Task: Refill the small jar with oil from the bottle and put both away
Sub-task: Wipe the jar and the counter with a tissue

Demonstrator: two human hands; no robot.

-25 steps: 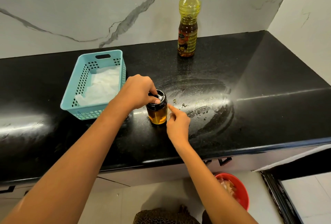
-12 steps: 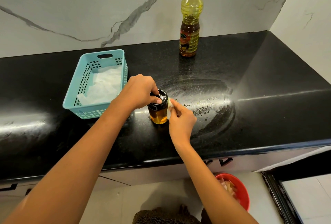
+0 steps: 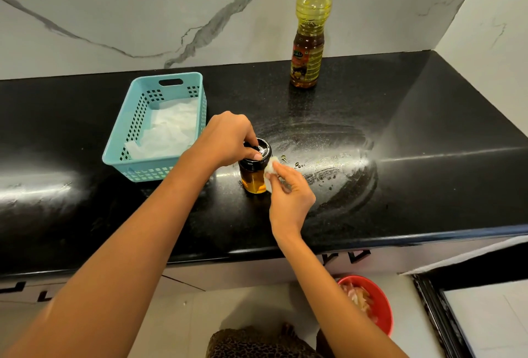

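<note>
A small glass jar (image 3: 253, 179) with a black lid and amber oil inside stands on the black counter (image 3: 414, 186) near its middle. My left hand (image 3: 228, 140) grips the lid from above. My right hand (image 3: 290, 197) pinches a small white tissue (image 3: 271, 167) and presses it against the jar's right side. The oil bottle (image 3: 310, 31), yellow with a red cap on, stands upright at the back by the marble wall, well away from both hands.
A light blue plastic basket (image 3: 120, 146) holding white paper sits left of the jar. Oily smears and droplets (image 3: 323, 157) spread over the counter right of the jar. A red bin (image 3: 380, 309) stands on the floor below the counter edge.
My right hand has moved up against the jar's right side, and the white tissue now shows between its fingers and the glass. My left hand stays on the lid.
</note>
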